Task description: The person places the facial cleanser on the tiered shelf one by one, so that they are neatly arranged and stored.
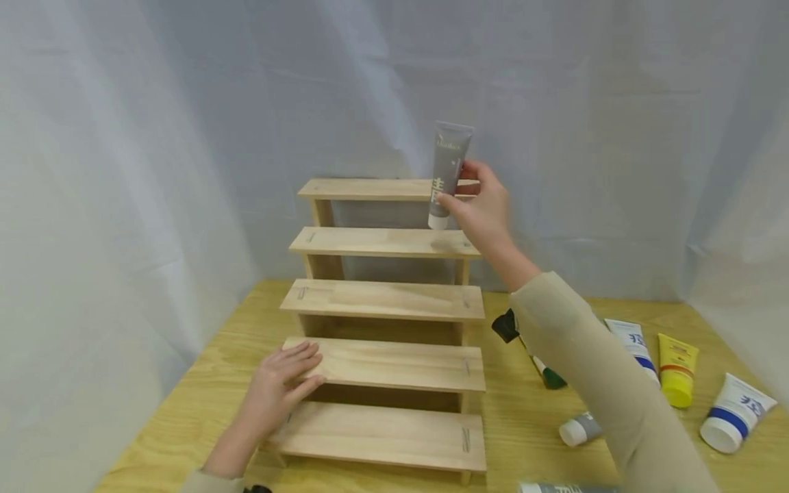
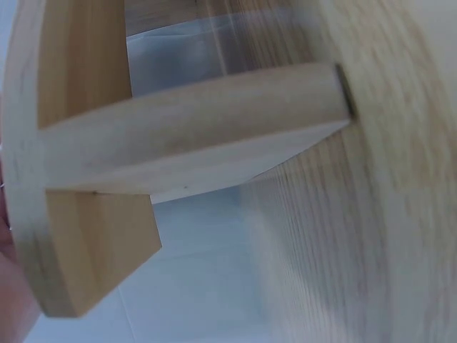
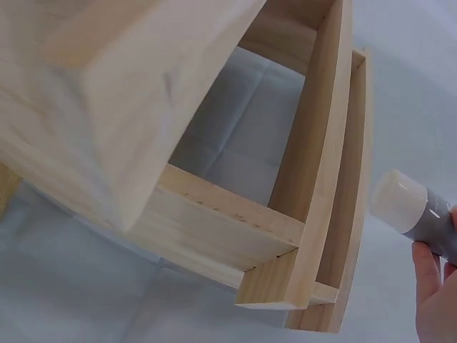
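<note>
One grey tube (image 1: 453,154) was held up, not yet set down; white tubes (image 1: 738,413) and a yellow tube (image 1: 678,370) were left on the counter (image 1: 203,404). The hands were apart: the grey tube was pinched by the right hand (image 1: 488,212) near the upper part of a stepped wooden stand (image 1: 382,301), on which the left hand (image 1: 277,381) was rested. The grey tube was seen slightly tilted, pale-lettered, its white cap (image 1: 438,222) downward.

Makeshift studio-like space: pale sheeting (image 1: 585,137) around wood-grain table (image 1: 524,438)

Plain beige sleeves (image 1: 607,383), small black piece (image 1: 257,489) beside left cuff (image 1: 212,482)
</note>
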Tool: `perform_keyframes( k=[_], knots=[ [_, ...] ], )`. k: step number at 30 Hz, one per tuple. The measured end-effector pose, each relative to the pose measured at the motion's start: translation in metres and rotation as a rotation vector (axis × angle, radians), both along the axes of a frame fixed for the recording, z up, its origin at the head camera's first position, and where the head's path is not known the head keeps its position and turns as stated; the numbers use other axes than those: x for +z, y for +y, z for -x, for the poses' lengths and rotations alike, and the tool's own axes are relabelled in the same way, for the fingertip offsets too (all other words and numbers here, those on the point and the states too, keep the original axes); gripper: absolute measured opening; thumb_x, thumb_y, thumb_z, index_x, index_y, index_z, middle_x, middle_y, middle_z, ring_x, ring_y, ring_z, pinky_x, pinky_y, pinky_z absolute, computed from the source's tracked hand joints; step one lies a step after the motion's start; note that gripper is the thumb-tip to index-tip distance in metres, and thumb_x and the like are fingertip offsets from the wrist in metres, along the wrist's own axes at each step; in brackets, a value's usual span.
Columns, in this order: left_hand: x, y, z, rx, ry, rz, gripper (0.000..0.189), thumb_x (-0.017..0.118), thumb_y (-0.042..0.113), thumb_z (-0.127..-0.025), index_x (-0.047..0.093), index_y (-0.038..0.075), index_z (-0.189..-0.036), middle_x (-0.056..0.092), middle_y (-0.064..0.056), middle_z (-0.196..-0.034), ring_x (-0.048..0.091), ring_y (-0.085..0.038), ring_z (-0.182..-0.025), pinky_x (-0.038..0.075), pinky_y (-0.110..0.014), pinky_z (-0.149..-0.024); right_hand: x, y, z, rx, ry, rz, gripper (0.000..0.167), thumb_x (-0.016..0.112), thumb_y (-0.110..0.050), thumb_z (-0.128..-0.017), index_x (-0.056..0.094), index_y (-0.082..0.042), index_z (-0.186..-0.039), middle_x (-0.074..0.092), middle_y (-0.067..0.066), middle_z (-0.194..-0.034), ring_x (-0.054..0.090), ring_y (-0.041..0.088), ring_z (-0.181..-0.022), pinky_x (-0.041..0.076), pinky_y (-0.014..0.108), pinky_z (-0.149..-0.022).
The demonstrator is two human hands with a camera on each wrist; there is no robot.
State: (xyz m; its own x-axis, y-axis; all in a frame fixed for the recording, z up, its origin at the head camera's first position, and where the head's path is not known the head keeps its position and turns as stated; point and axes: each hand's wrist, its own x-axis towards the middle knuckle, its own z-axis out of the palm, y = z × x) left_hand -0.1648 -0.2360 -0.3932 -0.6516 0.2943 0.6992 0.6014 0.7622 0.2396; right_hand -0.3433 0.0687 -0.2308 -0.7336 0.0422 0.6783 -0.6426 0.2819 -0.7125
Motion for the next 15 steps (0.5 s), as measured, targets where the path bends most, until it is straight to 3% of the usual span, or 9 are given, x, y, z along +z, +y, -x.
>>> perform_keyframes(
  k=[1,4,9,15],
  knots=[
    [0.0,0.0,0.0,0.0,0.002,-0.001,0.035,0.072,0.024,-0.07,0.067,-0.001,-0.095,0.061,-0.014,-0.107,0.055,-0.031,-0.101,0.034,-0.059,-0.085,-0.003,-0.001,0.011,0.008,0.002,0.016,0.053,0.078,-0.019,-0.068,0.053,-0.013,-0.115,0.057,0.001,-0.103,0.058,0.015,-0.084,0.051,0.027,-0.066],
    [0.0,-0.001,-0.001,0.003,0.005,-0.001,0.035,0.072,0.024,-0.07,0.067,-0.001,-0.095,0.061,-0.013,-0.107,0.055,-0.031,-0.101,0.034,-0.059,-0.086,-0.002,-0.008,0.024,0.007,0.026,0.049,0.054,0.078,-0.017,-0.066,0.054,-0.013,-0.114,0.058,0.002,-0.103,0.059,0.016,-0.085,0.051,0.028,-0.067],
    [-0.001,0.0,-0.001,0.003,0.006,-0.001,0.035,0.072,0.025,-0.07,0.067,0.0,-0.095,0.061,-0.013,-0.107,0.055,-0.031,-0.101,0.034,-0.059,-0.085,0.027,-0.023,-0.011,-0.001,0.019,0.055,0.048,0.073,-0.002,-0.07,0.053,-0.002,-0.114,0.058,0.009,-0.102,0.059,0.017,-0.084,0.05,0.025,-0.069],
    [-0.002,0.0,0.0,0.001,0.013,-0.002,0.036,0.071,0.026,-0.071,0.067,0.0,-0.094,0.061,-0.013,-0.107,0.055,-0.031,-0.102,0.034,-0.059,-0.086,0.035,-0.033,-0.006,-0.019,0.027,0.062,0.047,0.071,0.0,-0.071,0.052,-0.001,-0.115,0.058,0.01,-0.103,0.058,0.017,-0.086,0.049,0.021,-0.07]
  ],
)
